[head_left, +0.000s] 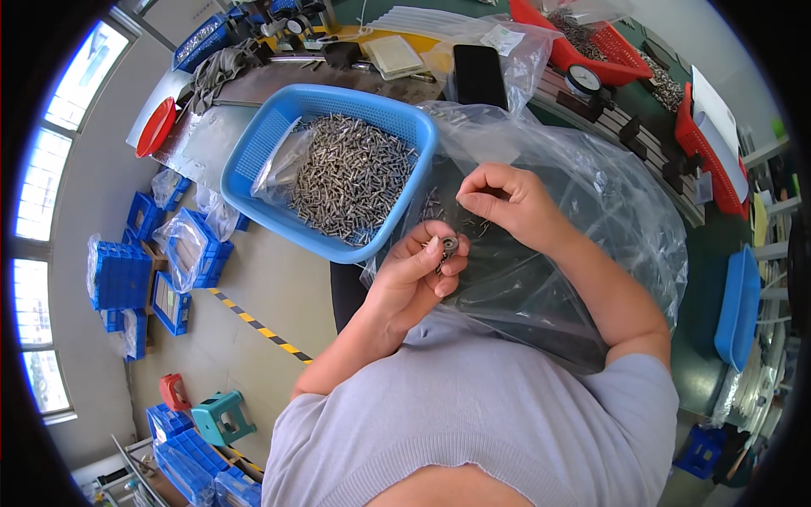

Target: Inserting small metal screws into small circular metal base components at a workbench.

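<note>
2 hands working over clear bag (583,220): left hand (418,275) pinching small metal part (448,248), right hand (507,203) pinching tiny pin near blue basket (253,169).

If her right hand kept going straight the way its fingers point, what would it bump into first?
The right hand points left, toward the blue basket. It would probably first meet the crinkled clear plastic bag under it, then the basket's near rim, though depth is hard to judge.

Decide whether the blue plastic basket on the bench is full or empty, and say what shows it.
Partly full. The blue basket holds a heap of small metal pins lying on a clear bag liner; its mesh wall shows bare at the left.
</note>
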A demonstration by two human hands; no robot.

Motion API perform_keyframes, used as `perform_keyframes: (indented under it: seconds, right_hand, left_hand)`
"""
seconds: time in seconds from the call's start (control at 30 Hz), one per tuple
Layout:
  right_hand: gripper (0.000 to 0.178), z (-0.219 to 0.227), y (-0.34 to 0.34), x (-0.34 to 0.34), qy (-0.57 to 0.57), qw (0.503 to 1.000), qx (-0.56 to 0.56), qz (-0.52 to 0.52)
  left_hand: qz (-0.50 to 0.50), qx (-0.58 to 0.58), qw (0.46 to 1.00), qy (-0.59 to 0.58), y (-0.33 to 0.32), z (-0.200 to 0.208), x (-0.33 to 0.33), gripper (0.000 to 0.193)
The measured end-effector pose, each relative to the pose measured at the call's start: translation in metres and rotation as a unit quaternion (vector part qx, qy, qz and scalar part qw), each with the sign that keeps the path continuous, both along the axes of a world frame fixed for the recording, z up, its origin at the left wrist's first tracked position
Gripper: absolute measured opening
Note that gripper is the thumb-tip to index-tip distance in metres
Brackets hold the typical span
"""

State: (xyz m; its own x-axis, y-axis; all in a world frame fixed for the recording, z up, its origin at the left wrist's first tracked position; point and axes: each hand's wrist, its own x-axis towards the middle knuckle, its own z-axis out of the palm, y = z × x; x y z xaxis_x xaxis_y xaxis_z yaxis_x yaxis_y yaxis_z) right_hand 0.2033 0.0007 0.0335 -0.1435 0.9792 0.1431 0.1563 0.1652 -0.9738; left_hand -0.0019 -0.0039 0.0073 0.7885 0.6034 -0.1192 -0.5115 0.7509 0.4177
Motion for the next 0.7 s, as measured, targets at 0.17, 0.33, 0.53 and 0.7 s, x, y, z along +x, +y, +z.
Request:
perform_keyframes:
  seconds: [0.17,0.33,0.53,0.7]
  right_hand:
    - [0.006,0.001,0.000,-0.004,-0.116,0.993,0.024,-0.026]
    - [0.012,-0.010,0.000,-0.002,-0.145,0.988,0.032,-0.031]
    - [0.012,-0.010,-0.002,-0.004,-0.135,0.990,0.017,-0.036]
    - [0.012,-0.015,0.001,0.000,-0.132,0.990,0.034,-0.029]
  left_hand:
    - [0.011,0.041,0.999,0.017,0.000,0.014,-0.001,0.025]
    - [-0.009,-0.005,1.000,-0.002,0.000,0.025,-0.002,0.030]
    - [-0.006,-0.003,1.000,-0.009,0.004,0.052,-0.015,0.033]
    - [0.170,0.215,0.959,0.070,0.046,0.072,-0.038,0.029]
